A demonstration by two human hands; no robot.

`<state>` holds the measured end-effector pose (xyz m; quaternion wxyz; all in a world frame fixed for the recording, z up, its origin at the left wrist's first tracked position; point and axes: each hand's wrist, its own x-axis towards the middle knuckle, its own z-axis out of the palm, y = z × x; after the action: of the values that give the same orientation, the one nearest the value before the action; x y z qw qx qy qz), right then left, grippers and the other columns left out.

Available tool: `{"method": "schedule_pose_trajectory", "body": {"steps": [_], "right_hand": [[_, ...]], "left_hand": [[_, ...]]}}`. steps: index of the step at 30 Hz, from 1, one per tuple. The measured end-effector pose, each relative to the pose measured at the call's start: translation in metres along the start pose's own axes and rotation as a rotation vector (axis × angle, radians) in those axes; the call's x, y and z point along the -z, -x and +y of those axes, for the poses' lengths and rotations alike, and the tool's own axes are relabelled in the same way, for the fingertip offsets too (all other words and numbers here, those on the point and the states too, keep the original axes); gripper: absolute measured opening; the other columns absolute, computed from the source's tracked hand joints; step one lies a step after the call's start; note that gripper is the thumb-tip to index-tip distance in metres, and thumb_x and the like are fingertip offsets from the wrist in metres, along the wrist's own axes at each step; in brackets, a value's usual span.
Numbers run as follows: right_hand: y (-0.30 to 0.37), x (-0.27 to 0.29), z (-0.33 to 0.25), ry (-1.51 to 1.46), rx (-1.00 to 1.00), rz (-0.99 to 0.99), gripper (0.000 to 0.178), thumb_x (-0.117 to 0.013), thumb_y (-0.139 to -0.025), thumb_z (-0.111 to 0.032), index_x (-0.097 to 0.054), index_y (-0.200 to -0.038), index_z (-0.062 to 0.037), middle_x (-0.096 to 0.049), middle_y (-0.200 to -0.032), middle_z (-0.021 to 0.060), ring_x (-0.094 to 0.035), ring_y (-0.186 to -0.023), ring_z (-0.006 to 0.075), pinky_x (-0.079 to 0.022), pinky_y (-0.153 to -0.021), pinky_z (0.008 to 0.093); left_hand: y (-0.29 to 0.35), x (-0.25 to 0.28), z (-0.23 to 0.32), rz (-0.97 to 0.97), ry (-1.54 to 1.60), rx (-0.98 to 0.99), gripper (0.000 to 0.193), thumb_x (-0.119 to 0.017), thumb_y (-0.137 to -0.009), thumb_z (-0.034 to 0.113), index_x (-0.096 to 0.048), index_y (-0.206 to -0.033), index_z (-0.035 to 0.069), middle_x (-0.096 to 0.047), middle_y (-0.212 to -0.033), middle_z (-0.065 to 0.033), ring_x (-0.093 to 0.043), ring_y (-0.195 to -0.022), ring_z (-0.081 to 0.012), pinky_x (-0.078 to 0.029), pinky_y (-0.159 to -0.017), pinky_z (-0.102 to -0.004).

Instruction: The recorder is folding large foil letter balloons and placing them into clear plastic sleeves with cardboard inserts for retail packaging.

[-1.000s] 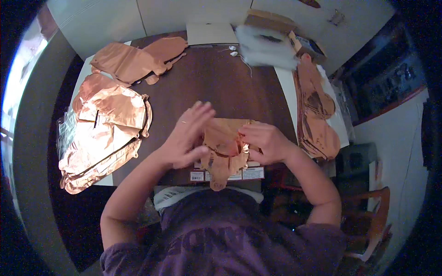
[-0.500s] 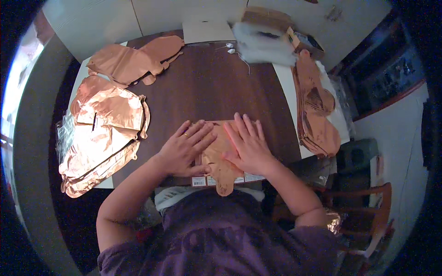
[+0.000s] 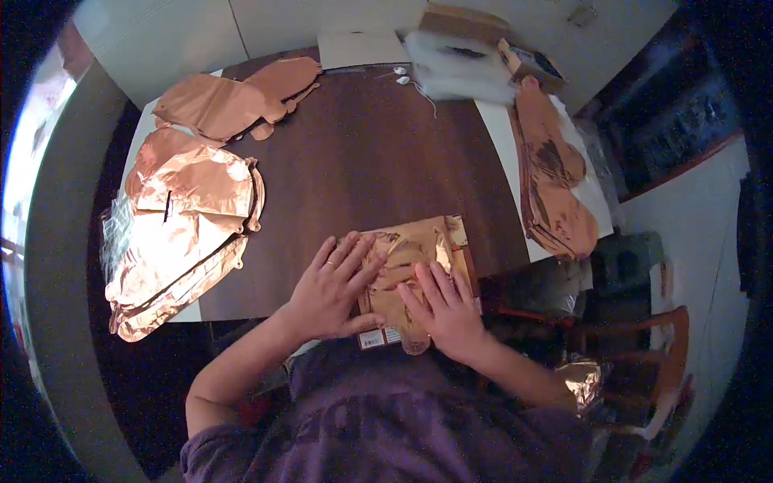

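1. We find the folded copper-coloured foil at the near edge of the surface, right of the middle, lying on a flat printed card; its rounded tab points near, toward a purple shirt.
2. We see the left hand open, fingers outstretched and lightly spread, laid over the foil's left side. The right hand is likewise open, palm down, across its right side. Neither grips anything.
3. We note that both hands hide parts of the foil, and that the foil in turn hides most of the card; only the card's rim shows at the near left and the far right.
4. Along the left we observe a bright, creased foil pile, with clear plastic at its left edge. Farther off lies a duller foil stack.
5. On the right we find a long foil stack, well apart from the hands.
6. At the far side we mark a pale flat box, small white pieces with a cord, a translucent white bag and an open carton.
7. Near right, beyond the surface, we see a wooden chair and a shiny crumpled foil.
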<state>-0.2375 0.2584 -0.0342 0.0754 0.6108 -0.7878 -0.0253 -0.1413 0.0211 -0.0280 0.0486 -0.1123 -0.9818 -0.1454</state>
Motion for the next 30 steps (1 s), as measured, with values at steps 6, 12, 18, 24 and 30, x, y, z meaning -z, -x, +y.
{"method": "schedule_pose_trajectory", "body": {"steps": [6, 12, 18, 24, 30], "right_hand": [[-0.001, 0.01, 0.016, -0.198, -0.14, 0.497, 0.034, -0.057, -0.084, -0.015, -0.064, -0.115, -0.0032, -0.064, -0.117, 0.0175, -0.062, -0.109, 0.0311, -0.049, -0.094, 0.0405], [-0.023, 0.022, 0.012, -1.966, -1.242, 0.845, 0.021, -0.067, -0.088, -0.01, -0.063, -0.108, -0.0047, -0.063, -0.097, 0.002, -0.061, -0.087, 0.0144, -0.05, -0.074, 0.0308], [-0.051, 0.006, -0.024, -2.229, -1.219, 0.748, 0.047, -0.062, -0.089, -0.01, -0.046, -0.133, -0.0053, -0.055, -0.123, 0.0068, -0.057, -0.108, 0.0237, -0.05, -0.087, 0.0389], [-0.018, 0.023, 0.004, -2.298, -1.129, 0.325, 0.032, -0.058, -0.093, -0.013, -0.052, -0.123, -0.0035, -0.06, -0.117, 0.0089, -0.061, -0.104, 0.0215, -0.052, -0.083, 0.0362], [0.018, 0.047, 0.055, -0.776, -0.605, -0.112, 0.015, -0.066, -0.088, -0.018, -0.065, -0.093, -0.004, -0.064, -0.072, 0.0122, -0.063, -0.06, 0.0278, -0.051, -0.058, 0.0365]], "left_hand": [[0.004, 0.006, -0.014, 0.484, 0.789, 0.144, 0.066, -0.062, -0.087, 0.032, -0.039, -0.14, 0.002, -0.036, -0.144, -0.0227, -0.032, -0.137, -0.0352, -0.026, -0.112, -0.045], [-0.021, 0.029, 0.021, 0.726, 0.447, 0.182, 0.055, -0.064, -0.082, 0.024, -0.05, -0.13, 0.002, -0.042, -0.139, -0.0204, -0.037, -0.132, -0.0365, -0.03, -0.108, -0.0461], [-0.034, -0.013, 0.029, 0.364, 0.076, 0.002, 0.055, -0.064, -0.082, 0.038, -0.054, -0.124, 0.005, -0.049, -0.131, -0.0196, -0.043, -0.125, -0.0381, -0.031, -0.107, -0.0516], [-0.023, -0.02, 0.011, 0.286, 0.158, -0.062, 0.053, -0.064, -0.082, 0.039, -0.055, -0.122, 0.004, -0.051, -0.13, -0.0185, -0.046, -0.124, -0.0373, -0.033, -0.106, -0.0514], [-0.015, -0.019, 0.009, 0.206, 0.178, -0.066, 0.056, -0.068, -0.081, 0.037, -0.055, -0.127, 0.007, -0.048, -0.136, -0.0185, -0.042, -0.128, -0.04, -0.033, -0.108, -0.052]]}}
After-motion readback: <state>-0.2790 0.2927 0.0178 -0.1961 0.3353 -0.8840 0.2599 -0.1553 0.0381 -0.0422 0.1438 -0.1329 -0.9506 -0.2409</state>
